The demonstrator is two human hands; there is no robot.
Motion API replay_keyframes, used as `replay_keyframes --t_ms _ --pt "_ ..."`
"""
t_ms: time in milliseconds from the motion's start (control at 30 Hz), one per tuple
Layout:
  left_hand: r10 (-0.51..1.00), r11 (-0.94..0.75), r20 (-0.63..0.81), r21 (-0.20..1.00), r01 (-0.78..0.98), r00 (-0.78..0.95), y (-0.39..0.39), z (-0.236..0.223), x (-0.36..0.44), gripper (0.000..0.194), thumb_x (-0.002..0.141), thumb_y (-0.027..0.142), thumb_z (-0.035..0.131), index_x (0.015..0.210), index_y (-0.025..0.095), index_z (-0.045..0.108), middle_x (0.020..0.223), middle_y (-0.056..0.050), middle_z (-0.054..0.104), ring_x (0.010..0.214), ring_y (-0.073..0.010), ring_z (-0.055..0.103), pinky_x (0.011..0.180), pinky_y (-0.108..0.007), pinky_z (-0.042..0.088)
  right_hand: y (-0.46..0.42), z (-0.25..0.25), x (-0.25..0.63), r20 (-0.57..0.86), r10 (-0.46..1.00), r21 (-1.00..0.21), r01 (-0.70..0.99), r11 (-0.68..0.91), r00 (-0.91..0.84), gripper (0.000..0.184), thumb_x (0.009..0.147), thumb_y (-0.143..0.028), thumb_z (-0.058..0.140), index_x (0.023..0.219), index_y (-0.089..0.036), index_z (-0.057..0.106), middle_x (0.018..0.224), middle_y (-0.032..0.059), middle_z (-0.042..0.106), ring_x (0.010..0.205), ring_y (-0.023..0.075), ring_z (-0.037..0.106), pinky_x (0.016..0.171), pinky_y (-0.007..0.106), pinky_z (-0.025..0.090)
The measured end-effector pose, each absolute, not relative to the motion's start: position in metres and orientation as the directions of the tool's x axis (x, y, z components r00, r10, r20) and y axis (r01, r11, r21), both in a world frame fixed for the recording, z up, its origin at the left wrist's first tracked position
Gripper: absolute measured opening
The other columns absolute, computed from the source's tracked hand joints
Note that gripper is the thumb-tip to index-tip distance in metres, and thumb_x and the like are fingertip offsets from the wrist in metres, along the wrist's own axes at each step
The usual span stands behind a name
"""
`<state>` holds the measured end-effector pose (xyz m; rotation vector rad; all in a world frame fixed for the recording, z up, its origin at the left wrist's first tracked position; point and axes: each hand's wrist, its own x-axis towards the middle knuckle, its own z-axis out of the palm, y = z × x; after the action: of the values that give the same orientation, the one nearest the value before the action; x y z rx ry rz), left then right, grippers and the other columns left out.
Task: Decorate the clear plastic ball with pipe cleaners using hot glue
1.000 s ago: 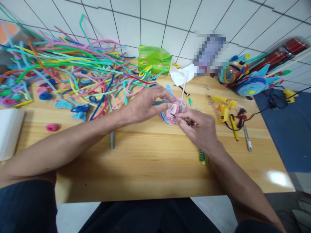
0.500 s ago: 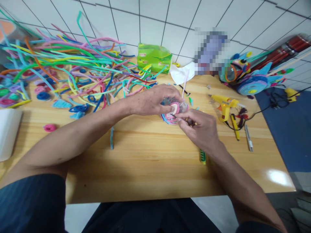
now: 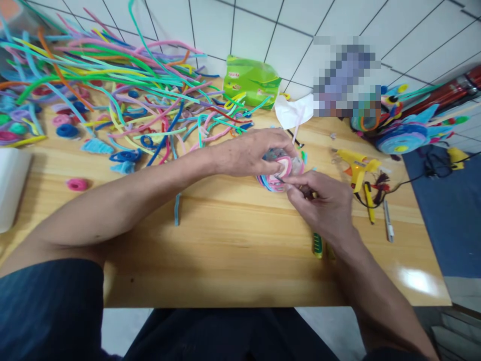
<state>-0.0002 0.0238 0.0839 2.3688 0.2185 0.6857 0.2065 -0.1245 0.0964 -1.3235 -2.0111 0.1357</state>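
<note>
A round craft piece of coiled pipe cleaners [image 3: 278,184], pink and white with blue along its lower left side, sits at mid-table. My left hand [image 3: 259,153] curves over it from the upper left, thumb on the pale coil and fingers around the far side. On the right, my right hand [image 3: 319,198] pinches a thin dark tool [image 3: 279,179]; its tip touches the coil near my left thumb. Most of that tool is hidden in my fingers, so its kind is unclear. A pale pink stem [image 3: 298,125] rises behind the piece.
Loose pipe cleaners [image 3: 112,75] and small coils [image 3: 77,184] cover the left side. At the back stands a green packet [image 3: 251,82]. A yellow glue gun [image 3: 356,165], cutter knife [image 3: 369,203], silver pen-like tool [image 3: 388,223] and finished craft figure [image 3: 402,135] lie right.
My left hand has slid slightly right over the coiled piece, its thumb lying further across the coil. My right hand keeps its pinch. The whole view has shifted somewhat.
</note>
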Motion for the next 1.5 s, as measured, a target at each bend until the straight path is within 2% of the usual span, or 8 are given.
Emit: replay_keyframes --t_ms 300,533,900,1100,1233,1500 --pt "0.325 -0.777 0.414 0.629 -0.009 0.850 0.022 0.085 0.000 0.026 0.108 0.031 0.059 0.129 0.023 0.073 0.135 -0.011 0.076 0.126 -0.0217 0.069 0.112 -0.037 0.050 -0.124 0.094 0.207 0.532 0.806 -0.373 0.782 0.499 -0.261 0.018 0.095 -0.012 0.069 0.095 -0.026 0.080 0.071 -0.0031 0.075 0.053 0.0112 0.057 0.052 0.028 0.041" --pt "0.316 -0.779 0.420 0.626 -0.019 0.851 0.022 0.083 0.001 0.027 0.106 0.029 0.061 0.131 0.023 0.072 0.136 -0.011 0.076 0.128 -0.0221 0.069 0.113 -0.038 0.050 -0.125 0.094 0.205 0.523 0.816 -0.400 0.773 0.492 -0.248 0.019 0.095 -0.012 0.069 0.097 -0.027 0.081 0.072 -0.0036 0.074 0.054 0.0118 0.058 0.053 0.028 0.043" --pt "0.310 -0.790 0.422 0.613 -0.016 0.852 0.021 0.085 0.001 0.027 0.103 0.024 0.063 0.128 0.025 0.072 0.135 -0.010 0.076 0.128 -0.0237 0.070 0.112 -0.039 0.050 -0.127 0.092 0.205 0.542 0.804 -0.353 0.802 0.482 -0.245 0.021 0.093 -0.008 0.069 0.094 -0.027 0.079 0.072 -0.0042 0.073 0.055 0.0117 0.059 0.053 0.027 0.042" --pt "0.309 -0.788 0.435 0.615 -0.028 0.845 0.020 0.083 0.001 0.026 0.103 0.026 0.063 0.127 0.023 0.073 0.134 -0.011 0.075 0.127 -0.0243 0.069 0.112 -0.040 0.050 -0.127 0.090 0.205 0.533 0.822 -0.404 0.794 0.455 -0.200 0.020 0.091 -0.009 0.068 0.090 -0.027 0.078 0.069 -0.0048 0.070 0.056 0.0123 0.059 0.057 0.028 0.045" --pt "0.320 -0.779 0.440 0.627 -0.032 0.839 0.020 0.081 0.002 0.027 0.102 0.028 0.064 0.126 0.023 0.073 0.133 -0.011 0.075 0.125 -0.0240 0.069 0.110 -0.039 0.051 -0.128 0.088 0.204 0.500 0.852 -0.464 0.784 0.414 -0.154 0.019 0.090 -0.010 0.069 0.091 -0.028 0.078 0.067 -0.0051 0.068 0.054 0.0127 0.058 0.054 0.028 0.044" --pt "0.342 -0.769 0.420 0.639 -0.006 0.841 0.020 0.082 0.002 0.026 0.101 0.028 0.064 0.125 0.024 0.074 0.131 -0.011 0.077 0.124 -0.0241 0.068 0.109 -0.038 0.050 -0.129 0.084 0.200 0.495 0.861 -0.487 0.783 0.387 -0.118 0.017 0.089 -0.012 0.067 0.090 -0.026 0.076 0.066 -0.0057 0.066 0.054 0.0112 0.055 0.054 0.026 0.043"
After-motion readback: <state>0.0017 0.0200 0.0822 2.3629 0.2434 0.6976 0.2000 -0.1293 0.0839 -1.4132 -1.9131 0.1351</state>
